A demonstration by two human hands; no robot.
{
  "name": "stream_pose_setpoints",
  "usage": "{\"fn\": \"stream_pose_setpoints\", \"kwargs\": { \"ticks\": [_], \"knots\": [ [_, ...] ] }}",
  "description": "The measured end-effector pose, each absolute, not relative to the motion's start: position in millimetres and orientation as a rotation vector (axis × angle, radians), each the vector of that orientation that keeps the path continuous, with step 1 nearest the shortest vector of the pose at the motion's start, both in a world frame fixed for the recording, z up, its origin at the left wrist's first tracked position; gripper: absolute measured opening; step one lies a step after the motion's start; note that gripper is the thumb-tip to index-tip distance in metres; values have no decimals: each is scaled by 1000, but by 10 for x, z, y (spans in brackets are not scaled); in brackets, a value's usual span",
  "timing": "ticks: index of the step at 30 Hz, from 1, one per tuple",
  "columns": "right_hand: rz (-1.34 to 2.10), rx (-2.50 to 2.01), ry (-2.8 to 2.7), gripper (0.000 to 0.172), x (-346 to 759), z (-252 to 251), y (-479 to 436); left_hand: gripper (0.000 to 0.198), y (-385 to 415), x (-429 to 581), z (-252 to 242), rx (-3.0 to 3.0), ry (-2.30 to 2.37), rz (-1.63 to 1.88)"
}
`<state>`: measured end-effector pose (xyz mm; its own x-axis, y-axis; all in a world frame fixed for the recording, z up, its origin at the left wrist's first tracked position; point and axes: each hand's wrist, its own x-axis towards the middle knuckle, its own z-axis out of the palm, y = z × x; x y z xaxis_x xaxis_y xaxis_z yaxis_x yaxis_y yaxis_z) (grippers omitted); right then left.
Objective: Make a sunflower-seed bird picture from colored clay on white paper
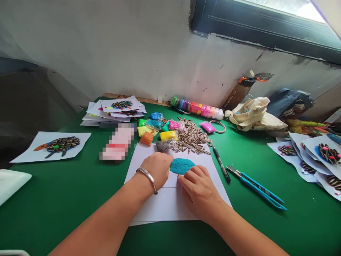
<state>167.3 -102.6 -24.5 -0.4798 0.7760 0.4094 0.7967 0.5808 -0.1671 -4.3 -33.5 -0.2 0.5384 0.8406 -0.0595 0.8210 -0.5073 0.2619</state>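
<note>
Okay, so it's a green surface (53,209) pushed up against a scuffed white wall (112,46). Over on the far right sits a messy heap of seed-and-clay pictures (314,160), with a canvas bag (253,115) behind it. Another stack of pictures (113,108) lies far left, and one loose picture (50,146) sits nearer on the left.

Near the middle there's a sheet of white paper (170,202), and a flattened patch of blue modeling clay (182,166) sits on its far part. Both hands are on that patch, neither clenched nor really gripping: the left hand (157,170) presses its fingertips against the clay's left edge, and the right hand (198,190) pushes on its near edge with fingers slightly curved.

Just past the paper are a pile of sunflower seeds (190,138) and some bagged clay (162,129). To the right lie a blue-handled craft knife (255,188) and a black-handled tool (221,163). Oh, and there's a silver bangle (147,178) on the left wrist.
</note>
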Motion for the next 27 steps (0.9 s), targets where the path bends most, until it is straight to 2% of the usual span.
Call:
{"fn": "stream_pose_setpoints", "kwargs": {
  "ticks": [7,18,27],
  "knots": [
    [47,-1302,-2287,22,1731,-185,-1051,23,-346,-43,0,2536,1380,118],
    [37,-1285,-2382,17,1701,-272,-1081,24,-352,-38,12,2541,1376,106],
    [146,-1276,-2366,23,1786,-173,-1052,22,-349,-36,1,2545,1379,98]
  ]
}}
